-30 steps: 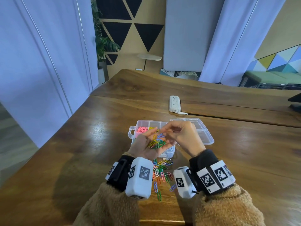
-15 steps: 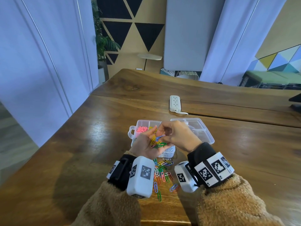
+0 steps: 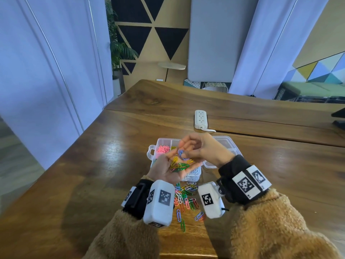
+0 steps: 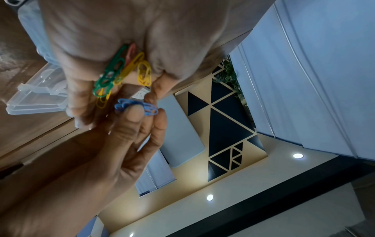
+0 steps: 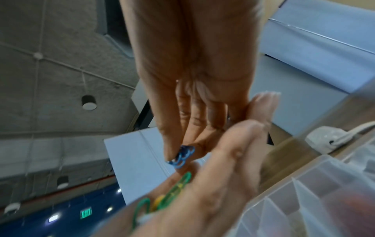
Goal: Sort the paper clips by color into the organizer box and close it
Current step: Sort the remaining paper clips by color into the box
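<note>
My left hand [image 3: 170,168] is palm up over the clear organizer box [image 3: 162,142], cupping a small heap of yellow and green paper clips [image 3: 179,164] [image 4: 119,70]. My right hand [image 3: 188,152] reaches in from the right and pinches blue paper clips [image 3: 180,152] [image 4: 136,107] [image 5: 183,155] between thumb and fingers just above that heap. Pink clips [image 3: 163,148] fill a left compartment of the box; white clips [image 3: 193,173] lie in a near one. The box's lid [image 3: 225,142] lies open to the right. A loose pile of mixed clips [image 3: 184,200] sits on the table between my wrists.
A white power strip [image 3: 200,119] lies on the wooden table [image 3: 93,174] beyond the box. The table's left edge drops off toward the floor. A dark object [image 3: 338,118] sits at the far right edge.
My right hand has shifted left and slightly up over my left palm, now pinching blue clips. My left hand stays cupped with the yellow and green clips.
</note>
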